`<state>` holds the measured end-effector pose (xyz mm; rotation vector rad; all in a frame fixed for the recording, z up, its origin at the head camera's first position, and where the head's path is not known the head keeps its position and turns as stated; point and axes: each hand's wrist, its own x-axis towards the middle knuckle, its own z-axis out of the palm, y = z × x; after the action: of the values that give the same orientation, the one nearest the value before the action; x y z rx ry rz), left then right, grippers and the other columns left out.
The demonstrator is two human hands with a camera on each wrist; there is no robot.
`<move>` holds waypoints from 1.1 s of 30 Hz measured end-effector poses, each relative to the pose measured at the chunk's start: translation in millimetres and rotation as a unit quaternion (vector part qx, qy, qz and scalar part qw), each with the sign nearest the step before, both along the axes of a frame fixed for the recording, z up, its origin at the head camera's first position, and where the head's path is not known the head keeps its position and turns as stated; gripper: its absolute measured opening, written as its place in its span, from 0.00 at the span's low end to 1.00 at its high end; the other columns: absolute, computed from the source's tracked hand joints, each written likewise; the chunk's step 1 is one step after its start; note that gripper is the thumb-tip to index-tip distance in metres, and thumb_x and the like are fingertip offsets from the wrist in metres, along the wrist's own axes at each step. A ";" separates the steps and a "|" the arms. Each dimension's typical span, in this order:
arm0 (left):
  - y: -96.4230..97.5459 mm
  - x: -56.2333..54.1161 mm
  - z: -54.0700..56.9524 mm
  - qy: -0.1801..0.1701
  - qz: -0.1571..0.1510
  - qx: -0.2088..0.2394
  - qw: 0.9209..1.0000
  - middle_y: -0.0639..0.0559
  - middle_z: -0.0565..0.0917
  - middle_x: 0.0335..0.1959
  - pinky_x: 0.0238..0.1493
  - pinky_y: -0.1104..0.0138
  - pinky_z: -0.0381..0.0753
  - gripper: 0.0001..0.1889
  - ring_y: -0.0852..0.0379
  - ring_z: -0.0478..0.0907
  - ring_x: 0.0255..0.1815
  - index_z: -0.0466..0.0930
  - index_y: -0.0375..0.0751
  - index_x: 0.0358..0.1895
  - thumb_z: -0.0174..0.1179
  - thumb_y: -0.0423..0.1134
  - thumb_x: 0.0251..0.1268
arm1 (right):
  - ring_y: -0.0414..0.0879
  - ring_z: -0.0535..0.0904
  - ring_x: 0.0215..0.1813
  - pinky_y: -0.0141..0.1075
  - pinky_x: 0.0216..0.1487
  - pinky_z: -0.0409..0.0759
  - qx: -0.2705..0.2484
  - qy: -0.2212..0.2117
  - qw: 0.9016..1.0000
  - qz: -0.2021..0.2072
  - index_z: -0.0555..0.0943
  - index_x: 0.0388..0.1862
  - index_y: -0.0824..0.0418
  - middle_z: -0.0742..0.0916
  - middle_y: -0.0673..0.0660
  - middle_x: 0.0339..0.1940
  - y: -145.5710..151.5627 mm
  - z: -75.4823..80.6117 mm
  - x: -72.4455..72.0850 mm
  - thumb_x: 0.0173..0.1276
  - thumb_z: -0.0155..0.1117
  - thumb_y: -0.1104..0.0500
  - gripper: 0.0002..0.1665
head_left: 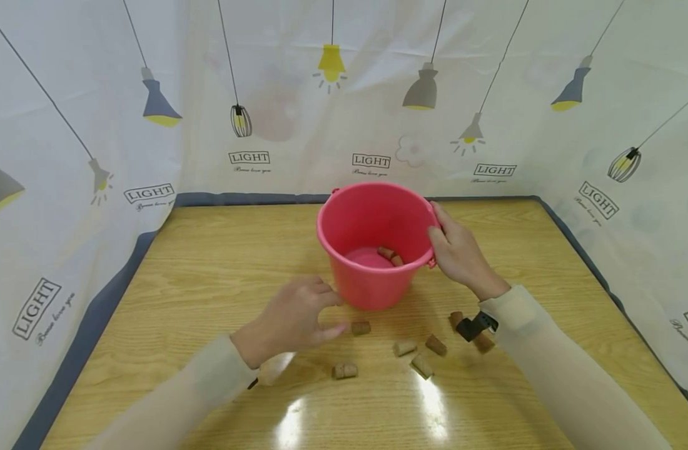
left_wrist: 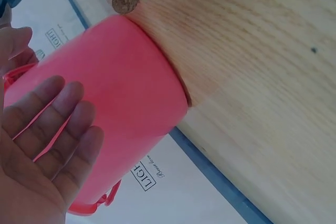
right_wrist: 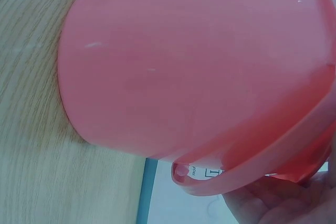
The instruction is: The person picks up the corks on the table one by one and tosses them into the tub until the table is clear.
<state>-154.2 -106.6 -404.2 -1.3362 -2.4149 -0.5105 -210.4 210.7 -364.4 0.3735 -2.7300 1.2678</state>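
Observation:
A pink bucket [head_left: 372, 289] stands on the wooden table, its mouth toward me, with a few brown corks [head_left: 386, 252] on its floor. My right hand [head_left: 461, 255] grips the rim on the right side; in the right wrist view its fingers [right_wrist: 294, 195] are partly behind the bucket's handle [right_wrist: 252, 169]. Beside the bucket's lower left is my left hand [head_left: 294, 314], holding nothing, its fingers extended in the left wrist view. Closest to that hand lies a single cork [head_left: 361, 327]. Whether the left fingertips touch the bucket wall is unclear.
Several more corks lie in front of the bucket, among them a pale cork [head_left: 421, 366], a brown cork [head_left: 436, 345] and a cork [head_left: 345, 371] nearer me. Others are partly under the right wrist strap [head_left: 476, 325]. A lamp-printed white cloth [head_left: 316, 125] borders the table [head_left: 220, 250].

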 end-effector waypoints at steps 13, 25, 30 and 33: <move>3.8 7.4 -8.6 -0.031 -0.007 -0.059 0.998 0.55 0.90 0.38 0.45 0.61 0.82 0.19 0.56 0.82 0.40 0.90 0.44 0.41 0.75 0.55 0.56 | 0.52 0.77 0.26 0.40 0.28 0.78 0.000 0.001 1.000 -0.001 0.58 0.83 0.51 0.81 0.60 0.31 -0.1 0.7 1.1 0.82 0.39 0.54 0.32; 8.4 13.4 -14.7 -0.077 -0.013 -0.110 0.991 0.56 0.90 0.38 0.47 0.62 0.82 0.18 0.57 0.82 0.40 0.90 0.46 0.41 0.72 0.56 0.59 | 0.52 0.77 0.25 0.41 0.28 0.78 0.002 0.002 1.000 -0.002 0.58 0.83 0.51 0.82 0.60 0.30 -0.4 0.9 1.2 0.82 0.39 0.54 0.32; 10.7 17.1 -16.5 -0.100 -0.018 -0.136 0.985 0.57 0.89 0.38 0.44 0.63 0.82 0.17 0.58 0.82 0.38 0.90 0.47 0.38 0.71 0.57 0.60 | 0.52 0.77 0.25 0.41 0.28 0.78 0.003 0.002 1.000 -0.003 0.58 0.84 0.52 0.81 0.59 0.30 -0.2 1.4 1.3 0.82 0.39 0.54 0.33; 12.3 18.9 -18.0 -0.105 -0.022 -0.151 0.983 0.57 0.89 0.39 0.45 0.63 0.82 0.18 0.58 0.82 0.38 0.90 0.47 0.39 0.71 0.58 0.59 | 0.52 0.77 0.26 0.41 0.29 0.78 0.005 0.002 1.000 -0.003 0.58 0.84 0.52 0.81 0.58 0.30 0.1 1.7 1.3 0.82 0.38 0.53 0.33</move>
<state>-135.4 -94.3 -422.3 -1.5283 -2.7258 -0.3176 -209.1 210.8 -362.7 0.3682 -2.7323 1.2502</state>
